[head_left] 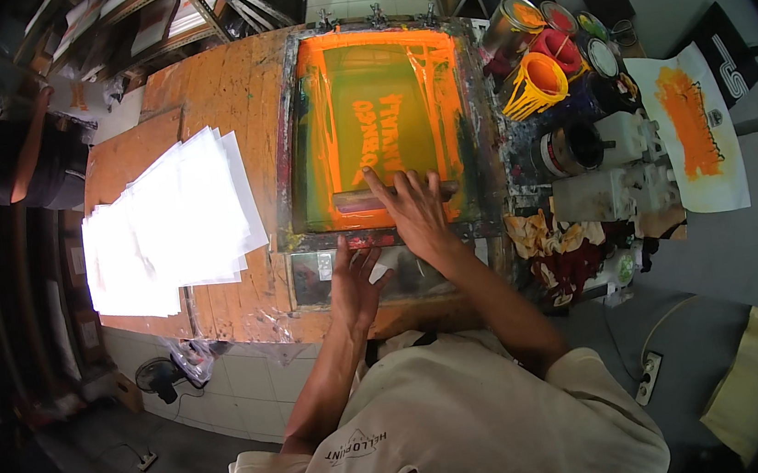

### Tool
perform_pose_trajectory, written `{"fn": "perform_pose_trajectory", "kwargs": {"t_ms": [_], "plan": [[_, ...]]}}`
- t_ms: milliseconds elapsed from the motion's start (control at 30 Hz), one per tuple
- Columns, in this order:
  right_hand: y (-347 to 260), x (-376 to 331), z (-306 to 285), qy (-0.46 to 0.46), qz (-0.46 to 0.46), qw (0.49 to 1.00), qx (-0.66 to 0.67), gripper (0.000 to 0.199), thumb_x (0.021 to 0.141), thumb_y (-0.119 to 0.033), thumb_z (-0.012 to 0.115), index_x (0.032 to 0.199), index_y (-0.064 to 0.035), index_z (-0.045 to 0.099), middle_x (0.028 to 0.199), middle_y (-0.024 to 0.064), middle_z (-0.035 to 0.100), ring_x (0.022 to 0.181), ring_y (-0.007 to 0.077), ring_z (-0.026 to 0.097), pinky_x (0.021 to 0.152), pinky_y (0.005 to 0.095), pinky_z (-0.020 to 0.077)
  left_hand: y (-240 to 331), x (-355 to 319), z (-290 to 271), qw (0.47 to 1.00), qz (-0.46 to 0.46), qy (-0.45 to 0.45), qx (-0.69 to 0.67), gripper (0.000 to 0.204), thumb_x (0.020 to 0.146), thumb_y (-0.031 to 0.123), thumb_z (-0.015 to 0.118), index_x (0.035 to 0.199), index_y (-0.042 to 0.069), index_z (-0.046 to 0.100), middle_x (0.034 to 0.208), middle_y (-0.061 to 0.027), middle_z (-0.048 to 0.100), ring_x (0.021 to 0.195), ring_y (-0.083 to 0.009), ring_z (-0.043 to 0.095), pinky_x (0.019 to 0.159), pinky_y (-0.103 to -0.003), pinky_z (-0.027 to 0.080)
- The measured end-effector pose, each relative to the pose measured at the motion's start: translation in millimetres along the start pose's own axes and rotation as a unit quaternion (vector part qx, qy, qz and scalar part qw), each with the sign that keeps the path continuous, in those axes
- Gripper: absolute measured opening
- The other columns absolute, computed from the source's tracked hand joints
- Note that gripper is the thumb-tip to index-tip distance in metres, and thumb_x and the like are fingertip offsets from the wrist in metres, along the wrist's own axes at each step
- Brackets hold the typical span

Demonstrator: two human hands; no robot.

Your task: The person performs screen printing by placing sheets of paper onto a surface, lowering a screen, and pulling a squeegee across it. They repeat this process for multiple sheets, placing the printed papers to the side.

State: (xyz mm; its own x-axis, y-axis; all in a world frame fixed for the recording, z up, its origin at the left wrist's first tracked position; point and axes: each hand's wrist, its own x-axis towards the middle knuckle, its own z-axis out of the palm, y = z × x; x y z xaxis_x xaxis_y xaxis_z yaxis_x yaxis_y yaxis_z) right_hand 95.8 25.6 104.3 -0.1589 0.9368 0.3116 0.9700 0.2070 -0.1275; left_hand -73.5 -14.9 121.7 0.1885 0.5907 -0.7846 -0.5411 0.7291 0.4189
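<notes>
A screen-printing frame (285,159) lies on the wooden table in front of me. Its green mesh carries streaks of orange ink, with orange lettering in the middle. My right hand (418,212) grips a squeegee (353,201) that lies crosswise on the mesh near the frame's near end. The index finger stretches forward over the bar, and the others curl across it. Just at the near edge of the frame is my left hand (356,285), fingers extended and thumb apart, its fingertips at the rim. Nothing shows in that hand.
White sheets (175,230) lie fanned out on the left. Clamps (377,15) stand at the frame's far edge. To the right are an orange-smeared cup (545,76), a dark can (576,146), plastic jugs (592,198), stained rags (572,272) and an orange-inked sheet (689,130). Another person's arm (28,149) shows far left.
</notes>
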Motion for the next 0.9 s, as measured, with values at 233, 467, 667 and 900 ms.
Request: {"fn": "perform_pose_trajectory", "kwargs": {"t_ms": [233,467,667,900], "plan": [[3.1,-17.7,27.8,-0.014,0.018,0.999,0.043,0.075,0.087,-0.004,0.067,0.155,-0.0222,0.043,0.097,0.0093,0.053,0.095,0.0276,0.054,0.093,0.0567,0.0376,-32.6,45.0,-29.6,0.999,-0.004,0.032,0.001,0.058,0.103,0.056,0.051,0.132,0.006,0.050,0.148,-0.0144,0.048,0.149,-0.0278,0.037,0.117,-0.071,0.014],[22.8,4.9,51.7,0.023,0.005,1.000,0.012,0.078,0.085,-0.001,0.067,0.156,-0.0244,0.044,0.097,0.0083,0.055,0.098,0.0266,0.058,0.103,0.0665,0.0311,-32.3,48.3,-22.0,0.999,-0.007,0.048,-0.004,0.047,0.104,0.052,0.052,0.123,0.010,0.053,0.144,-0.0131,0.054,0.146,-0.0262,0.040,0.115,-0.071,0.014],[85.5,117.4,86.2,0.019,0.023,1.000,-0.002,0.077,0.085,0.001,0.069,0.153,-0.0252,0.046,0.106,0.0081,0.060,0.109,0.0262,0.060,0.113,0.0743,0.0200,-29.2,46.4,-13.9,0.997,-0.010,0.072,-0.002,0.034,0.103,0.047,0.057,0.108,0.013,0.056,0.125,-0.0090,0.063,0.134,-0.0234,0.049,0.109,-0.067,0.025],[143.2,208.1,111.6,-0.004,0.014,1.000,-0.017,0.077,0.083,-0.001,0.072,0.153,-0.0233,0.047,0.111,0.0088,0.061,0.118,0.0273,0.058,0.111,0.0694,0.0240,-23.0,40.2,-9.0,0.994,-0.020,0.105,0.011,0.029,0.102,0.045,0.060,0.101,0.017,0.057,0.113,-0.0044,0.062,0.124,-0.0245,0.054,0.101,-0.062,0.036]]}}
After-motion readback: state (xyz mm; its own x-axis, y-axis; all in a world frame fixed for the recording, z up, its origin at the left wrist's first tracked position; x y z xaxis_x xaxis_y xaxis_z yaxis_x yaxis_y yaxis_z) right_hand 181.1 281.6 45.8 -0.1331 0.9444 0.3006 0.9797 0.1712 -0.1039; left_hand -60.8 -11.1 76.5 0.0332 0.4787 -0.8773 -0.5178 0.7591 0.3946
